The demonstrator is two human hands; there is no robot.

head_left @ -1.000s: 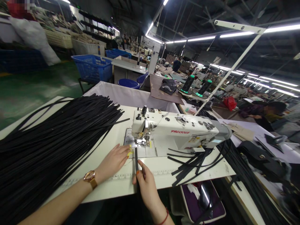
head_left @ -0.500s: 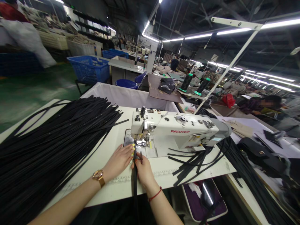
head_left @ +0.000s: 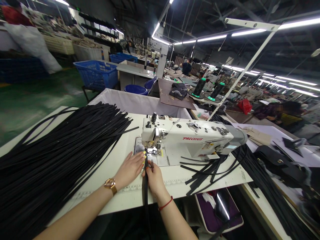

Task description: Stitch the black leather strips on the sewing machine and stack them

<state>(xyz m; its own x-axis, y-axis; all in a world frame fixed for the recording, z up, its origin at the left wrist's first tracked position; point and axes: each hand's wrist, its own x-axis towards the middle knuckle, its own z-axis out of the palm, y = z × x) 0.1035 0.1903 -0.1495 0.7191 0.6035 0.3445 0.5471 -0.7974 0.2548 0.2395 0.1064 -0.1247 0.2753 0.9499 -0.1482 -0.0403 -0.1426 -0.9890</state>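
Observation:
A long black strap point(head_left: 146, 191) runs from below the table's front edge up to the needle area of a white sewing machine point(head_left: 172, 133). My left hand point(head_left: 130, 168) lies flat with fingers stretched out, its fingertips touching the strap close to the presser foot. On the strap's right side, my right hand point(head_left: 155, 180) is closed, pinching it between thumb and fingers. Small dark pointed thread snips point(head_left: 152, 164) also stick up out of my right hand; their handle is hidden in it.
A big pile of black straps point(head_left: 75, 143) covers the table's left side. More cut straps point(head_left: 205, 173) lie under the machine arm. Behind are a blue basket point(head_left: 96, 73), a blue stool point(head_left: 136, 89) and thread cones point(head_left: 199, 87). A purple tray point(head_left: 212, 213) sits below the table edge.
The view has shifted slightly. Both hands keep their places on the strap by the presser foot, with little visible movement.

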